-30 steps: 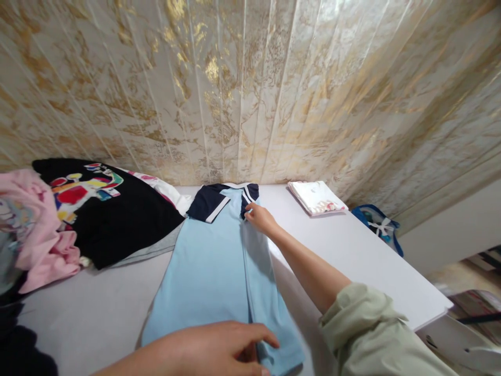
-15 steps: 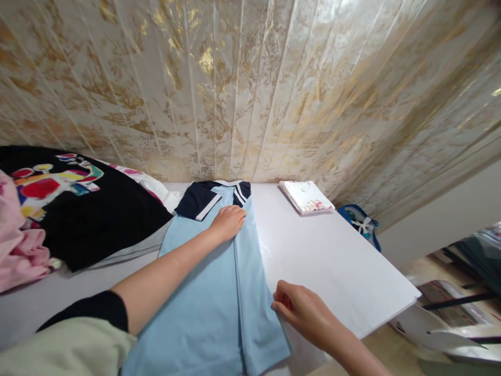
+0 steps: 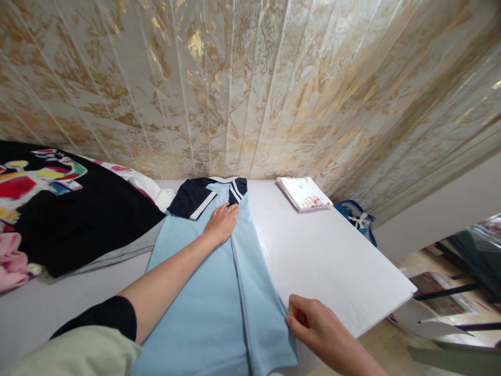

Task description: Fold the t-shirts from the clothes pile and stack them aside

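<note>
A light blue T-shirt (image 3: 195, 297) with navy sleeves and white stripes lies on the white table, its right side folded inward over the body. My left hand (image 3: 222, 223) rests on it just below the striped navy part, fingers stretched out along the fold. At the shirt's right edge, my right hand (image 3: 313, 324) is closed, with thumb and forefinger pinching the cloth. The shirt's lower end runs out of the bottom of the picture.
To the left lie a black shirt (image 3: 86, 214) with a colourful print and a pink garment (image 3: 11, 261). A folded white garment (image 3: 303, 193) sits at the table's back. Beyond the table's (image 3: 332, 261) right edge is a blue-edged bag (image 3: 358, 219). A patterned curtain (image 3: 235, 94) hangs behind.
My right hand has moved slightly right and down, drawing the shirt's right edge outward. My left hand stays on the shirt. The view has shifted a little.
</note>
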A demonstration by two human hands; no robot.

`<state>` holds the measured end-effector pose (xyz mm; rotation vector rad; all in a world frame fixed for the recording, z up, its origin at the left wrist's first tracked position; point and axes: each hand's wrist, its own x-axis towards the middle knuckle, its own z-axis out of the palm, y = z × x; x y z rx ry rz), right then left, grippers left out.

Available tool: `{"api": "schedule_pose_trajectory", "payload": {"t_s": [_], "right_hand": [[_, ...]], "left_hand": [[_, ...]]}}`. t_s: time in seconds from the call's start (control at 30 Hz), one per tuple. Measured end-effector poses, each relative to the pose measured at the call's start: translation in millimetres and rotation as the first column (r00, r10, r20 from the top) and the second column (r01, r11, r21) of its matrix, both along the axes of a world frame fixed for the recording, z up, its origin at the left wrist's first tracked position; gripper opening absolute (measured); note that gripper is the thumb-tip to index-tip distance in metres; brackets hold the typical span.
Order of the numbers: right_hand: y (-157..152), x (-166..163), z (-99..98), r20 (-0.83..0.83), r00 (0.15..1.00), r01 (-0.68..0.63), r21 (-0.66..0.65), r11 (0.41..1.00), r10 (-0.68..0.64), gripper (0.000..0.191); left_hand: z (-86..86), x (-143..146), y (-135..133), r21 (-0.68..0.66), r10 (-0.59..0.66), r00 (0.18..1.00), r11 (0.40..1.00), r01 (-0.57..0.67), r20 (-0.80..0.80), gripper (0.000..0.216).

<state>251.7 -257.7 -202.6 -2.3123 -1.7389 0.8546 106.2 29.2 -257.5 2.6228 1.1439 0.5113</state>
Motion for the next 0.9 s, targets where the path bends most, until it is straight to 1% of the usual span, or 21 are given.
{"api": "schedule_pose_trajectory", "payload": {"t_s": [0.07,0.13,0.2,0.27,0.33,0.4,0.43,0.5,0.57,0.63,0.67,0.73,0.77,0.8,0.83,0.87,0.9], "right_hand": [[-1.9,4.9,0.5,0.047,0.999,-0.012,-0.018,1.000,0.013,0.017],[-0.1,10.1,5.0,0.090,0.995,-0.039,-0.041,0.998,0.043,0.017],[6.4,14.0,13.3,0.122,0.992,-0.036,-0.001,0.999,0.036,0.017],[16.1,12.9,20.4,0.143,0.990,-0.023,0.151,0.988,0.001,0.019],[26.0,3.8,19.5,0.158,0.987,-0.058,0.339,0.939,0.004,0.028],[33.0,-11.7,7.4,0.206,0.976,-0.160,0.442,0.883,0.074,0.039],[34.9,-20.0,-2.1,0.246,0.961,-0.228,0.441,0.868,0.127,0.047],[35.3,-33.8,-23.0,0.305,0.924,-0.342,0.386,0.857,0.231,0.059],[33.0,-40.9,-38.7,0.319,0.902,-0.393,0.332,0.858,0.289,0.066],[30.8,-42.2,-43.1,0.315,0.902,-0.392,0.312,0.865,0.295,0.067],[30.8,-41.7,-40.9,0.310,0.907,-0.382,0.313,0.870,0.287,0.065],[34.4,-41.0,-30.4,0.295,0.915,-0.366,0.324,0.873,0.275,0.060],[38.2,-41.1,-24.1,0.290,0.918,-0.363,0.333,0.870,0.272,0.057],[43.3,-41.5,-18.3,0.290,0.918,-0.364,0.345,0.865,0.270,0.055],[49.3,-42.2,-14.0,0.295,0.917,-0.367,0.357,0.859,0.269,0.054],[56.0,-43.0,-11.6,0.303,0.914,-0.372,0.365,0.854,0.269,0.054],[62.9,-43.7,-11.5,0.310,0.911,-0.378,0.367,0.850,0.271,0.056]], "left_hand": [[-0.3,0.4,0.0,-0.008,0.005,1.000,1.000,-0.005,0.007,0.046],[-1.1,0.5,1.7,-0.022,0.003,1.000,1.000,-0.003,0.025,0.046],[-1.7,0.3,5.3,-0.040,0.003,0.999,0.999,-0.001,0.052,0.045],[-1.2,-0.6,9.8,-0.063,-0.008,0.995,0.998,0.014,0.100,0.046],[0.8,-2.8,13.7,-0.084,-0.031,0.985,0.995,0.047,0.172,0.046],[4.1,-6.7,15.5,-0.097,-0.042,0.969,0.993,0.067,0.242,0.045],[6.1,-9.3,15.1,-0.104,-0.028,0.963,0.993,0.057,0.268,0.044],[11.0,-15.5,11.5,-0.131,0.052,0.954,0.991,-0.014,0.296,0.040],[17.1,-21.6,3.6,-0.189,0.168,0.940,0.975,-0.115,0.297,0.035],[24.0,-26.4,-8.9,-0.324,0.257,0.930,0.931,-0.166,0.262,0.031],[27.5,-28.0,-16.8,-0.425,0.282,0.930,0.891,-0.161,0.237,0.030],[34.2,-30.2,-34.8,-0.629,0.287,0.935,0.771,-0.096,0.209,0.028],[37.1,-31.0,-43.9,-0.707,0.278,0.936,0.706,-0.048,0.214,0.028],[39.7,-31.9,-52.3,-0.758,0.261,0.939,0.652,0.000,0.225,0.029],[41.9,-33.3,-59.1,-0.785,0.234,0.943,0.618,0.042,0.236,0.030],[43.7,-35.6,-63.8,-0.786,0.201,0.949,0.614,0.070,0.242,0.031],[45.1,-39.0,-65.6,-0.765,0.167,0.956,0.639,0.081,0.242,0.033]]}}
